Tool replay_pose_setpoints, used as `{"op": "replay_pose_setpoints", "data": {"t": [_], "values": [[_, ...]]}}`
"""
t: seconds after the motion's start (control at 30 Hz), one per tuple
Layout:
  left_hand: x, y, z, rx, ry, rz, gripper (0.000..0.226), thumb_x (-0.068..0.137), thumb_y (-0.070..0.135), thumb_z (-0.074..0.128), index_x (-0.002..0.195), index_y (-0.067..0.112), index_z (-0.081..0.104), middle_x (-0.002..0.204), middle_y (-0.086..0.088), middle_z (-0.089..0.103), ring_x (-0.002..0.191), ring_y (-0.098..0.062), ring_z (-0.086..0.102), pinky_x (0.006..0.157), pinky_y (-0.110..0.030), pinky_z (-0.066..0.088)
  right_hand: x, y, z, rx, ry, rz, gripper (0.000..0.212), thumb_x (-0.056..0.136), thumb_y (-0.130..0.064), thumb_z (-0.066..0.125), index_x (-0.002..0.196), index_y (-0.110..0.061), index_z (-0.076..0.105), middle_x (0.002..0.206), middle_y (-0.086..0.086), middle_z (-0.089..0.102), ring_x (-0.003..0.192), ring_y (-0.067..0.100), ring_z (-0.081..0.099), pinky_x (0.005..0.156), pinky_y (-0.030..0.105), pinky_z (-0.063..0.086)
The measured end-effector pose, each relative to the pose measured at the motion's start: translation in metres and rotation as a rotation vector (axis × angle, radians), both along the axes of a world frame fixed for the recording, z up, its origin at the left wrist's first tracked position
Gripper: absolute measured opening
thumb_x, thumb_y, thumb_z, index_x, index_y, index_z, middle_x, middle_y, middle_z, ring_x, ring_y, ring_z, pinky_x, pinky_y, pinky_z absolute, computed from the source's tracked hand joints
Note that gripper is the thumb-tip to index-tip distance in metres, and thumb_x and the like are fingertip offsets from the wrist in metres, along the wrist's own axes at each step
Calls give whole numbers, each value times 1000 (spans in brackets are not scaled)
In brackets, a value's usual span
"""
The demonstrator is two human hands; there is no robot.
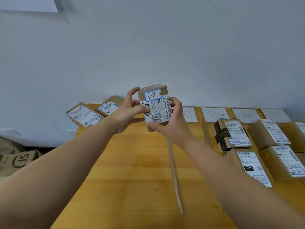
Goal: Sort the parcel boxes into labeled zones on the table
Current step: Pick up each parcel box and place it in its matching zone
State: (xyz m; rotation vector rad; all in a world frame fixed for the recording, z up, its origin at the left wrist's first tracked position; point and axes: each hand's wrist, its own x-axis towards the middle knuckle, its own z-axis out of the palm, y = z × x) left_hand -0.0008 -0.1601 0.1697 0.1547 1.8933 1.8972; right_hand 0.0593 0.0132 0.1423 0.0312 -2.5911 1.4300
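A pale wall (165, 47) backs a yellow wooden desk (140, 179). Several labelled parcel boxes (270, 134) sit grouped along its right side, one bound with black tape (231, 134). Two more boxes (84, 115) lie at the desk's far left corner, and a brown carton marked SF (18, 160) rests on the floor at left. A row of handwritten paper zone labels (214, 114) lines the far edge. Above the desk's middle, both hands hold a small brown parcel (156, 106) upright in the air, its shipping label facing the camera. The left hand (127, 116) grips its left side. The right hand (173, 124) curls round its right side and lower corner.
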Motion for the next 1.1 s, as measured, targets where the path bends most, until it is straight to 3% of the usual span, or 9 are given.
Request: {"op": "replay_pose_setpoints", "data": {"t": [0.1,0.3,0.5,0.57,0.77,0.97,1.1], "values": [[0,4,-5,-19,-9,-17,71,84,8,67,133,45,32,120,-10,61,110,-25,62,88,-47,54,0,3,-6,-3,-22,-15,101,66,-39,84,140,-26,16,137,0,33,118,8,42,95,24,43],[-2,20,-15,-135,-36,-1,73,83,11,69,138,37,29,115,-6,64,104,-23,65,84,-43,57,-3,7,-19,-53,-147,-18,107,58,-50,80,141,-30,15,136,-3,43,124,11,46,102,39,46],[-1,37,-38,-217,-70,-3,77,84,20,71,142,32,23,109,-3,62,100,-19,63,88,-43,54,-4,9,-39,-74,-280,-98,119,58,-48,83,146,-35,4,143,-3,36,131,15,38,108,40,41],[0,43,-47,-266,-56,-47,79,84,25,72,145,30,21,105,2,61,95,-10,59,89,-37,48,0,14,-46,-41,-292,-130,116,61,-46,83,145,-36,4,141,-4,38,128,15,41,106,40,43],[5,60,-68,-448,-22,-125,70,87,45,62,146,26,30,138,-3,48,109,-16,46,86,-33,36,14,43,-67,131,-381,-217,112,65,-46,80,146,-35,4,143,-3,37,130,18,40,102,44,45],[4,75,-80,-501,-48,-50,56,91,43,58,140,24,38,126,1,49,109,-22,50,90,-35,42,11,92,-88,274,-512,-299,113,68,-51,78,150,-27,4,146,3,38,129,23,43,97,41,45],[5,87,-89,-521,-68,-42,53,91,41,57,139,23,39,126,1,50,109,-23,52,89,-35,42,7,115,-104,246,-579,-327,110,66,-56,77,148,-25,11,137,3,45,121,22,48,91,40,50]]}}
